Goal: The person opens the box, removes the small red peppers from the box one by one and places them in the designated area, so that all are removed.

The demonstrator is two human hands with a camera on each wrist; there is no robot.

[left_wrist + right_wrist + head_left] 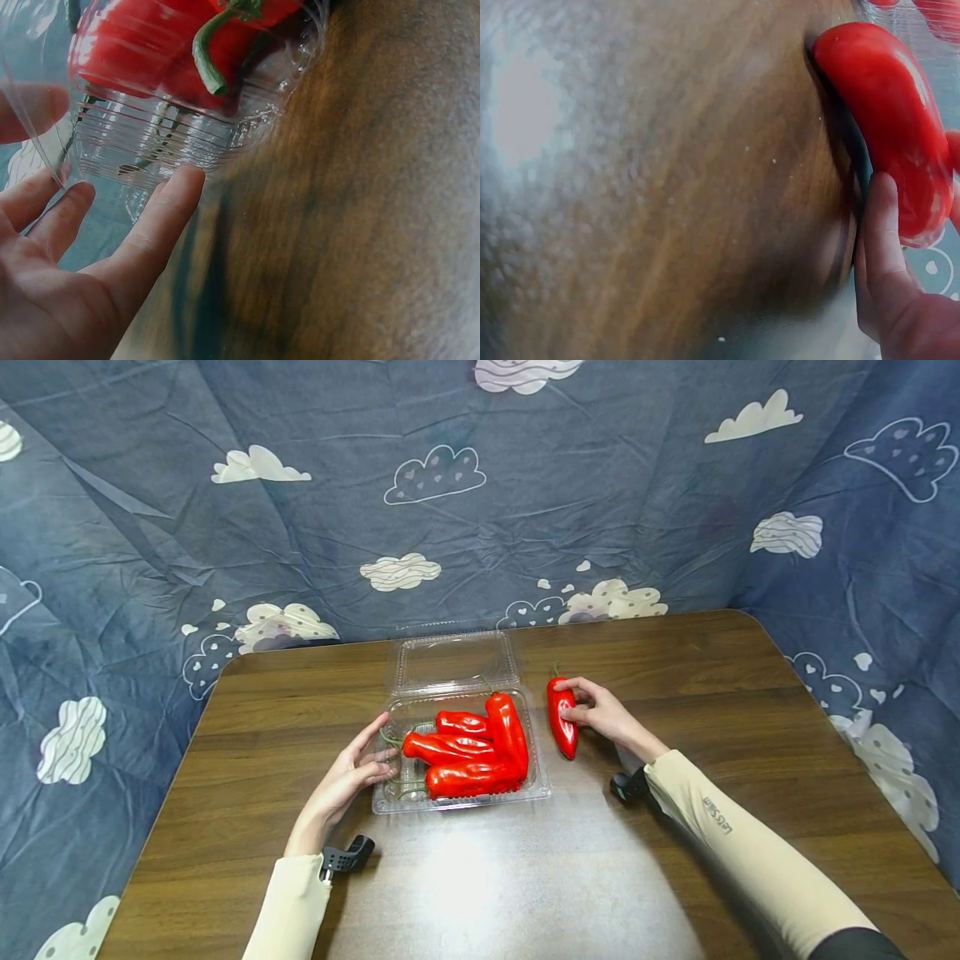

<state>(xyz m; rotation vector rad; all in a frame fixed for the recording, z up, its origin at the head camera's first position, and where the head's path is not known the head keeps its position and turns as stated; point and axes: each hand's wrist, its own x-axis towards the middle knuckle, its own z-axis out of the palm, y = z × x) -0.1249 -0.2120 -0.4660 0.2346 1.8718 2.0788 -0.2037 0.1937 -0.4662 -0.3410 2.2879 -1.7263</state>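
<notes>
A clear plastic clamshell box (465, 805) stands with its lid folded back, holding several red peppers (450, 749) with green stems. My left hand (341, 789) is at the box's left side, fingers spread and fairly straight, fingertips at the ribbed wall in the left wrist view. To the right of the box, my right hand (606, 717) pinches another red pepper (564, 739) between thumb and fingers. This pepper points its stem toward the back, and in the right wrist view its smooth body (881, 90) lies close over the wood.
The transparent lid (457, 662) lies behind the box, toward the back edge of the brown wooden table (675, 660). A blue curtain (562, 510) with cloud prints hangs behind and beside the table. Bright glare falls on the front of the tabletop.
</notes>
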